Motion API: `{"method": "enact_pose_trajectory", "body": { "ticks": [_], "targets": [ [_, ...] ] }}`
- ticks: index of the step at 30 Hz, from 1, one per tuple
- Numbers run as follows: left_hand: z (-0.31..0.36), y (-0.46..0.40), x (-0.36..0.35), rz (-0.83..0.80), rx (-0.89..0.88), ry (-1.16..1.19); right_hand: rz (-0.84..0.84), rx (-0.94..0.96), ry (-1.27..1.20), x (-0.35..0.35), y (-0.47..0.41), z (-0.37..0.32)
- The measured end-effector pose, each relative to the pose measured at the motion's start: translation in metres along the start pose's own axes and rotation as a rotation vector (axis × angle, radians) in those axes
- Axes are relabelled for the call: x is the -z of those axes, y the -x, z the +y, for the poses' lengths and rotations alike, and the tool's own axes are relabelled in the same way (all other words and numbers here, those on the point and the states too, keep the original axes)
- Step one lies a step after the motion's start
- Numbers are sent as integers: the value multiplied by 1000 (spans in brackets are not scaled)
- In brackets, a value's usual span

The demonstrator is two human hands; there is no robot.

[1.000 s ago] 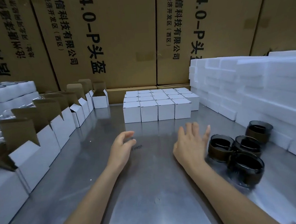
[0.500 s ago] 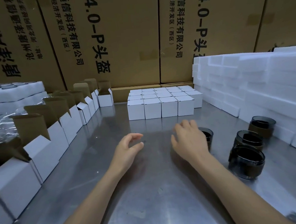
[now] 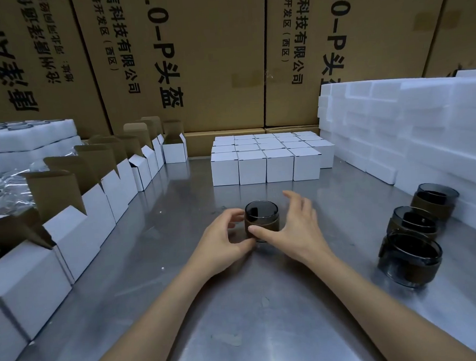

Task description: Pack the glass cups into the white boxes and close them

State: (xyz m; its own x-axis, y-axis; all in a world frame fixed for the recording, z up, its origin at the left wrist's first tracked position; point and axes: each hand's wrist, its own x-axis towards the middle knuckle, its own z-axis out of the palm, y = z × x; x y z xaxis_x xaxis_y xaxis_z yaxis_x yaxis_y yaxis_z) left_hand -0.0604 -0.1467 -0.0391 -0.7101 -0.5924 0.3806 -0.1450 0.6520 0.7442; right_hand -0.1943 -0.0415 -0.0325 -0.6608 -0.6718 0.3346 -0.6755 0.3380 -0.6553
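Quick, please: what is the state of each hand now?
Left hand: holding the glass cup, fingers curled round it.
Right hand: open, thumb touching the cup.

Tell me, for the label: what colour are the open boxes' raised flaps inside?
Brown inside, head view.

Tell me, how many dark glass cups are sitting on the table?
4. One cup stands in the middle between both hands; three more stand clustered on the right by the white foam. Others may be hidden.
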Motion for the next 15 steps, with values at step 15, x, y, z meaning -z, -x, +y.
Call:
{"method": "enact_pose_trajectory", "body": {
  "ticks": [15],
  "targets": [
    [2, -2, 6, 222, -143, 0, 2, 322, -248, -5, -1, -3]
  ]
}}
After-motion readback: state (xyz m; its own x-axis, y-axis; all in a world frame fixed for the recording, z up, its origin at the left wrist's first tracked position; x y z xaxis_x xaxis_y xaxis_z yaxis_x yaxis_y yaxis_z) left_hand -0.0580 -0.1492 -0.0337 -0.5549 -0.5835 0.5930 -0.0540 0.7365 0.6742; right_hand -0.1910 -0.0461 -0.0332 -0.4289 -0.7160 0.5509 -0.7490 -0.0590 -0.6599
